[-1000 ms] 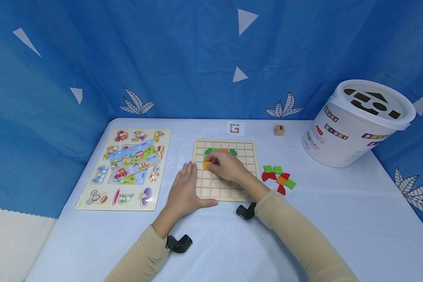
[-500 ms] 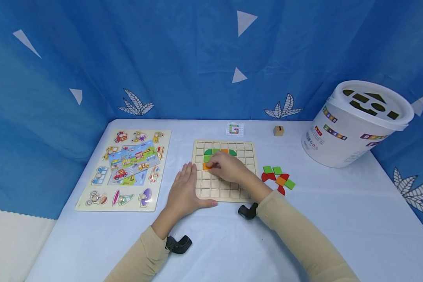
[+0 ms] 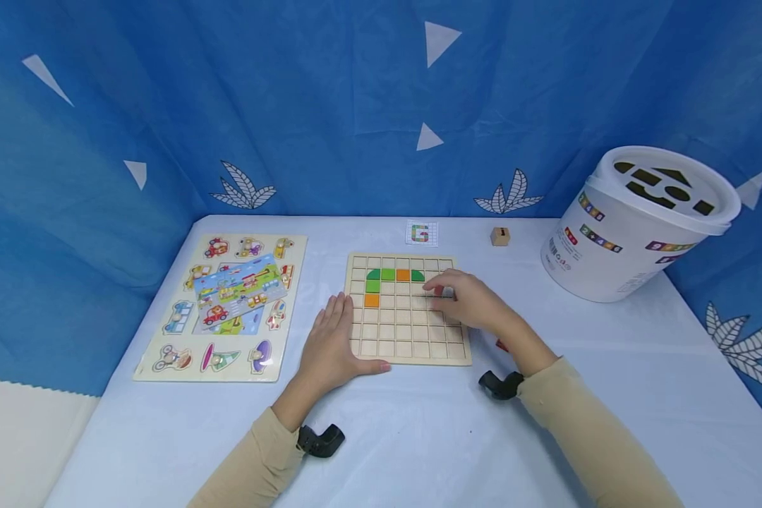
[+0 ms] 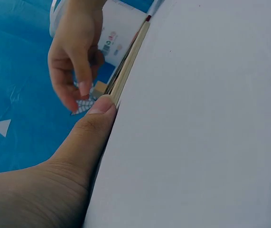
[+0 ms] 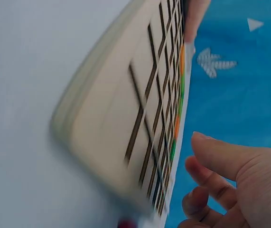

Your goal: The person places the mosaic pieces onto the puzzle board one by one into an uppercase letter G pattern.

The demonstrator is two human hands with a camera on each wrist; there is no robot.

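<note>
A wooden grid board lies in the middle of the table. Its upper left holds an arch of tiles: an orange square tile, a green square tile above it, and a top row between two dark green rounded corner tiles. My left hand lies with straight fingers along the board's left edge, thumb at the front edge. Over the board's right side is my right hand, its fingers loosely bent. The right wrist view shows nothing between that thumb and fingers. A red piece peeks out beneath the right forearm.
A small card with a coloured G and a wooden cube lie behind the board. At the back right stands a white bucket with a shape-hole lid. A peg puzzle board with picture cards on it lies left.
My right hand has left the orange tile, which now lies flat in its cell, and has moved right across the board, covering most of the loose pieces. The left hand stays put.
</note>
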